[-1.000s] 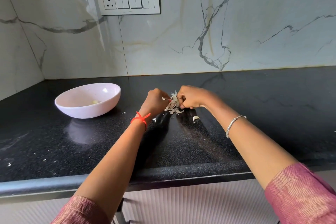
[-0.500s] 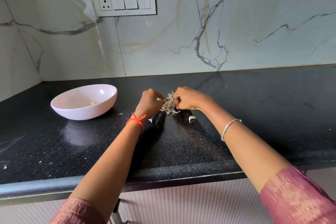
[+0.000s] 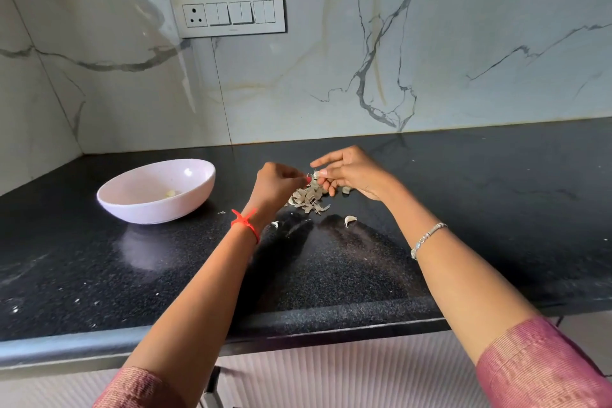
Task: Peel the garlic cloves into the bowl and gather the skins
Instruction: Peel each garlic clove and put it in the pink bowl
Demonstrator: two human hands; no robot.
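Observation:
My left hand has its fingers curled and pinches a small garlic clove at its fingertips, mostly hidden. Facing it, my right hand has the index finger stretched out while the thumb and the other fingers pinch a pale bit of skin. Both hover just above a pile of garlic skins on the black counter. One unpeeled clove lies in front of the pile, another clove sits under my right hand. The pink bowl stands at the left with a peeled clove inside.
Small skin flakes lie scattered near my left wrist. The black counter meets marble walls at the back and left. A switch panel is on the back wall. The counter's front edge runs below my forearms.
My right hand has loosened from a tight fist, its index finger now stretched out, and pulled slightly away from the left hand. The view has shifted a little.

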